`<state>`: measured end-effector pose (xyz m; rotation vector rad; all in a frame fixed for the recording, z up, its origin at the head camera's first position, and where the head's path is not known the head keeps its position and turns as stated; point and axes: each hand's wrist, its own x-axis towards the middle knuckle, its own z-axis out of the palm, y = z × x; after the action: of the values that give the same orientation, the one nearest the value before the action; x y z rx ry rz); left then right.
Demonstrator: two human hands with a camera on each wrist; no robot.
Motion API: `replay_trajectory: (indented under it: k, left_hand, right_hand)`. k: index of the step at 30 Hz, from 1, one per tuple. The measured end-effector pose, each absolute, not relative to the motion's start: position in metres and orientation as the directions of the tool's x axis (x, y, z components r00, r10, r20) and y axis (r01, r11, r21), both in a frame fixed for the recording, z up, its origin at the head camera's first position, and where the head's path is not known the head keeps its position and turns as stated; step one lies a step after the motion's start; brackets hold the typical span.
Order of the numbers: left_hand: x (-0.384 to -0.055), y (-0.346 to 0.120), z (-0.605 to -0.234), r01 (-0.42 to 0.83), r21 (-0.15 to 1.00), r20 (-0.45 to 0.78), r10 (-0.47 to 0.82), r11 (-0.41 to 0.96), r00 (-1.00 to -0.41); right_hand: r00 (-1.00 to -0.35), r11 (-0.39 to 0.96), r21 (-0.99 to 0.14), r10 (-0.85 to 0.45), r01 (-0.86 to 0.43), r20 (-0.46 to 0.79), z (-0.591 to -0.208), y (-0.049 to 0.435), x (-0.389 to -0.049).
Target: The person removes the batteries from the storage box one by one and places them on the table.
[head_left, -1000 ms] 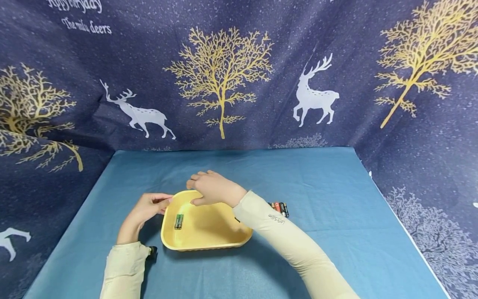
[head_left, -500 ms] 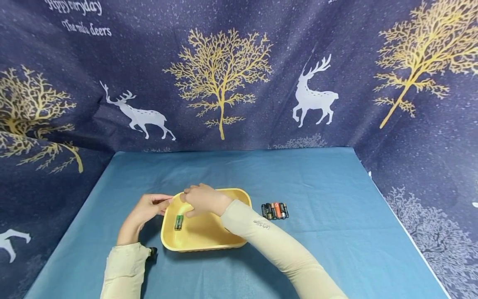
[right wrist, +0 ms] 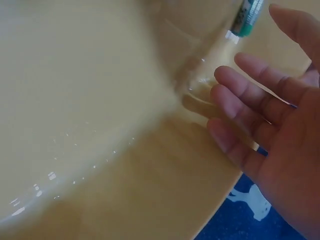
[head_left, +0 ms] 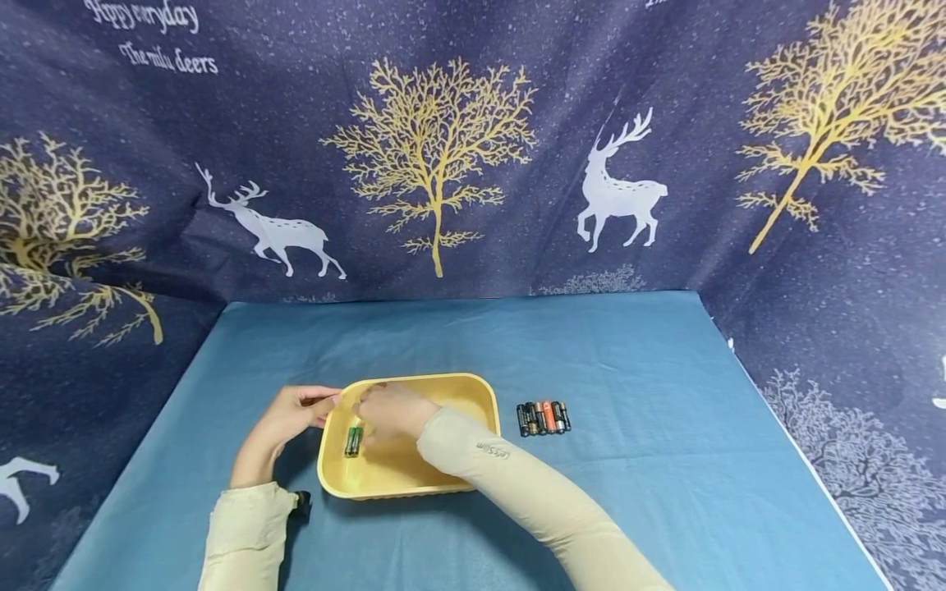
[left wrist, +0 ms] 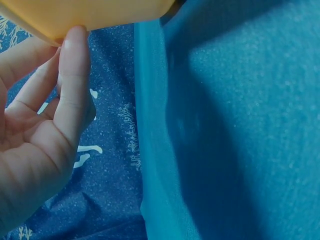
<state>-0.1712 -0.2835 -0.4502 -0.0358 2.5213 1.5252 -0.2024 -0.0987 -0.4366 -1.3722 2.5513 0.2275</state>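
Note:
A shallow yellow plastic tub (head_left: pixel 395 474) stands on the blue cloth. My left hand (head_left: pixel 284 417) pinches its far left corner; the left wrist view shows the thumb (left wrist: pixel 75 60) pressed to the tub wall with fingers opposite. Two green AA-type batteries (head_left: pixel 353 442) lie side by side at the tub's left end. My right hand (head_left: pixel 397 413) reaches down inside the tub, just right of them. In the right wrist view its spread, slightly bent fingers (right wrist: pixel 230 100) hold nothing, and a green-ended battery (right wrist: pixel 246 19) shows close beyond them.
To the right of the tub, a row of several batteries (head_left: pixel 543 418), black, copper and orange, lies on the blue tablecloth (head_left: pixel 650 476). A dark printed curtain (head_left: pixel 473 164) with deer and trees hangs behind the table. A black strap piece (head_left: pixel 300 502) sits at my left wrist.
My right hand has moved down from above the tub's far rim into the tub, beside the green batteries. The battery row, partly hidden by my sleeve before, now shows whole. My left hand stays put.

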Motion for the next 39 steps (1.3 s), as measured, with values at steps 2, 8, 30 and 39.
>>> replay_trajectory:
  k: [2,8,30,39]
  left_hand:
    - [-0.171,-0.283,-0.450,-0.121,0.874,-0.177,0.078,0.470,-0.981]
    - [-0.171,-0.283,-0.450,-0.123,0.872,-0.180,0.078,0.473,-0.980]
    - [-0.172,-0.285,-0.451,-0.119,0.878,-0.178,0.087,0.464,-0.980]
    - [-0.171,-0.284,-0.451,-0.111,0.878,-0.172,0.090,0.465,-0.981]
  right_hand:
    - [-0.539,0.554,0.029,-0.795,-0.832,-0.279,-0.439,-0.101,-0.202]
    - [-0.546,0.565,0.038,-0.776,-0.824,-0.314,-0.444,-0.108,-0.201]
    - [-0.542,0.538,0.095,-0.798,-0.838,-0.262,-0.458,-0.113,-0.195]
    - [-0.536,0.525,0.122,-0.793,-0.843,-0.290,-0.453,-0.109,-0.192]
